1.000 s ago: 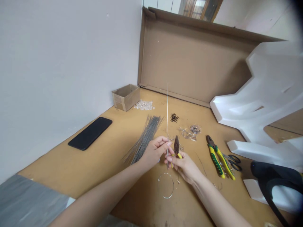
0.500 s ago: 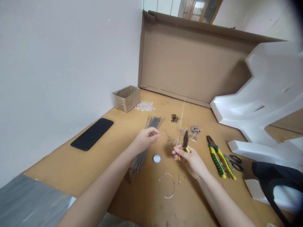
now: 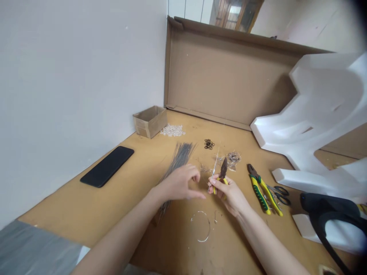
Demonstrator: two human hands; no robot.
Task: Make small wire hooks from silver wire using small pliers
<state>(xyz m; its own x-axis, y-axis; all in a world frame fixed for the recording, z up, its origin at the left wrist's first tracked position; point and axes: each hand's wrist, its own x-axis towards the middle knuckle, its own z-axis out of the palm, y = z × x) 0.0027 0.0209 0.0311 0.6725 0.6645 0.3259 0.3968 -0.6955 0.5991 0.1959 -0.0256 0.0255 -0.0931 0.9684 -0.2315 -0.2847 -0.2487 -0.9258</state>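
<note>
L hand (image 3: pixel 179 183) has moved R & a bit down since the prev frame, now nearer the R hand (image 3: pixel 229 194) & covering the spot where a white disc showed. Wire (image 3: pixel 215 168) in R hand shows less length above the fingers than before; its top end is too faint to tell exactly.

Around: cardboard box (image 3: pixel 150 124) by the wall, w/ pile of clear bits (image 3: pixel 173 130) just beside it; black rings (image 3: pixel 209 144) mid-table; wire tangle (image 3: pixel 233 157) beyond R hand. Phone (image 3: pixel 107 167) lies far L. On R: green-yellow pliers (image 3: pixel 259 189), w/ scissors (image 3: pixel 277 193) just beside, then white foam (image 3: pixel 315 95) & a black strap-like obj (image 3: pixel 329 204). Cardboard panel (image 3: pixel 229 76) stands at the back. Nearer the person, a wire loop (image 3: pixel 203 241) lies flat on the table (image 3: pixel 226 250).

L hand & forearm block part of the grey wire bundle (image 3: pixel 182 152); can't tell if they touch it.

L grip: thumb & fingers apart, nothing visible between. R grip: closed round the yellow-handled pliers (image 3: pixel 223 170), dark nose up, + wire pinched alongside. Wire's thin, silvery, looks straight, leans slightly R at the top, held above the table ctr.
</note>
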